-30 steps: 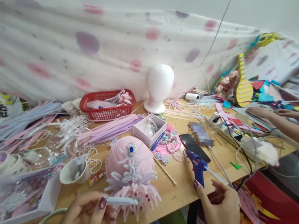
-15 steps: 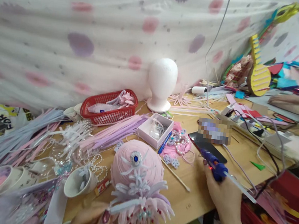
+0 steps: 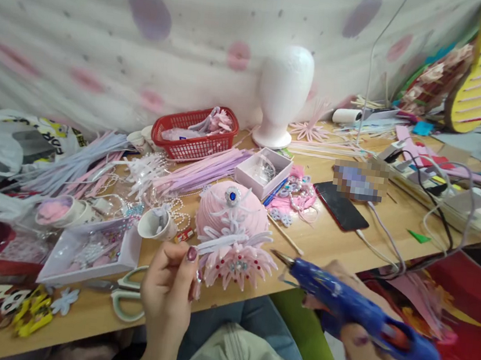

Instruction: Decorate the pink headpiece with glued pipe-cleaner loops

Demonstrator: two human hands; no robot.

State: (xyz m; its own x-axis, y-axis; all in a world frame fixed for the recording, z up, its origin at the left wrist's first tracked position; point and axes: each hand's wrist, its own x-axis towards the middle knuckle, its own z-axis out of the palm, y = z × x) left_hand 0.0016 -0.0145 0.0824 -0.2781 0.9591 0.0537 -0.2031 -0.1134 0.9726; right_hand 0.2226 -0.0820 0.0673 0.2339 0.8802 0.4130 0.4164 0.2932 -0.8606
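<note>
In my right hand (image 3: 370, 359) is a blue hot glue gun (image 3: 336, 291), gripped by its handle, its metal nozzle pointing left over the table's front edge. My left hand (image 3: 169, 294) pinches a pale blue pipe cleaner piece (image 3: 213, 245) between thumb and forefinger. Directly behind that piece sits a rounded pink headpiece (image 3: 247, 216) with a blue gem at its top and a petal-like pink flower (image 3: 249, 271) with red beads at its front. Gun tip and pipe cleaner are apart. The far end of the piece is hard to make out against the pale petals.
White-handled scissors (image 3: 129, 295) and a bead box (image 3: 129, 248) lie left, near a paper cup (image 3: 149, 224). Behind are a red basket (image 3: 198, 145), a white foam head (image 3: 283, 97) and a small white box (image 3: 263, 174). A black phone (image 3: 342, 207) and power strip (image 3: 432, 192) are right.
My right hand has picked up the glue gun from the table and brought it left, turned nozzle-left. My left hand still pinches the pipe cleaner piece. The view has tilted downward.
</note>
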